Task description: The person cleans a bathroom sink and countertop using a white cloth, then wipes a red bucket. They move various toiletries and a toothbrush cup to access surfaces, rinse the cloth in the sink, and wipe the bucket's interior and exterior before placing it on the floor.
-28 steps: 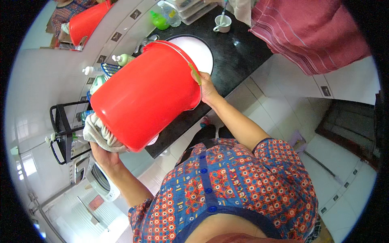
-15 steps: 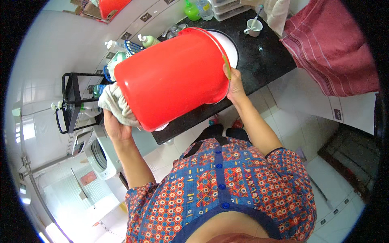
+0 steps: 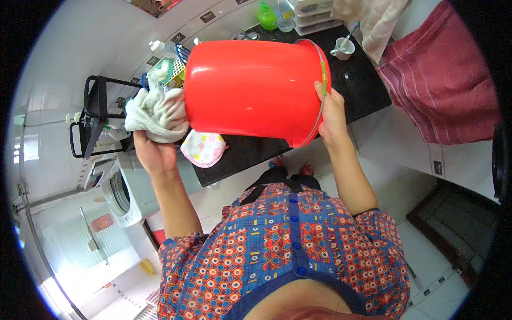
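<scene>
A large red bucket (image 3: 253,88) lies on its side in the air above the black counter, its rim to the right and its base to the left. My right hand (image 3: 332,114) grips the rim, thumb by the green grip of the wire handle (image 3: 324,77). At the base end, my left hand (image 3: 154,154) holds a bunched pale cloth (image 3: 157,114) from below, the cloth touching or very near the bucket. Some of the left fingers are hidden under the cloth. Below the bucket, a white patterned pouch or folded cloth (image 3: 204,149) lies at the counter's edge.
The black counter (image 3: 368,96) carries a white cup (image 3: 343,49) with a brush in it, a green bottle (image 3: 266,17) and stacked clear drawers (image 3: 317,18). A black rack (image 3: 96,117) and a washing machine (image 3: 120,194) stand left. A maroon towel (image 3: 440,80) hangs right.
The bucket has moved right and turned nearer level. My left hand with the cloth has come down off its base side, and the patterned pouch or cloth now shows beneath.
</scene>
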Tool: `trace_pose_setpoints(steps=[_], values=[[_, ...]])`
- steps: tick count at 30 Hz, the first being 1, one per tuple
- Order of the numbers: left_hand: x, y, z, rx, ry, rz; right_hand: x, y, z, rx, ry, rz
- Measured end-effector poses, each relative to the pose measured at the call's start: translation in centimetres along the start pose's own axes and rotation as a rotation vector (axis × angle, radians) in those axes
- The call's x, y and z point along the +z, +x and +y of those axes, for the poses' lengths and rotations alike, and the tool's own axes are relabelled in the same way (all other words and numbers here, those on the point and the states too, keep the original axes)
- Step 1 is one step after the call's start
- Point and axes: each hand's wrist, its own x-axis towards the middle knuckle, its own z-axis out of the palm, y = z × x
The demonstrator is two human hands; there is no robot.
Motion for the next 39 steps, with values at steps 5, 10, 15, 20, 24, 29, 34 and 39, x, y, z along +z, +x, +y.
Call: trace_pose_setpoints(steps=[5,10,15,20,24,29,34,39], values=[[1.7,-1.5,-2.9,-0.05,-0.091,-0.275,0.3,-1.8,-3.6,-0.045,-0.069,-0.065],[4.0,-3.9,-10.1,0.069,0.027,-0.406,-1.0,-3.5,-5.8,-0.061,-0.18,-0.019],[6.1,-5.8,-16.9,0.569,0.985,-0.987,-3.7,-4.3,-4.5,-0.057,-0.276,0.065],[7.1,-4.1,-19.5,0.726,1.411,-0.969,-5.1,-4.6,-4.1,-0.092,-0.338,0.098],[5.0,0.1,-21.1,0.651,1.488,-0.617,-4.7,-4.8,-3.1,-0.132,-0.338,0.119],[2.2,3.2,-20.4,0.211,1.102,-0.546,-3.3,-5.0,-2.9,-0.173,-0.376,0.151],[3.8,-3.0,-19.9,0.688,1.237,-0.844,-4.7,-4.8,-3.0,-0.16,-0.438,0.147],[9.3,1.3,-22.1,0.505,1.426,-0.974,-5.0,-5.4,-2.9,-0.158,-0.427,0.076]])
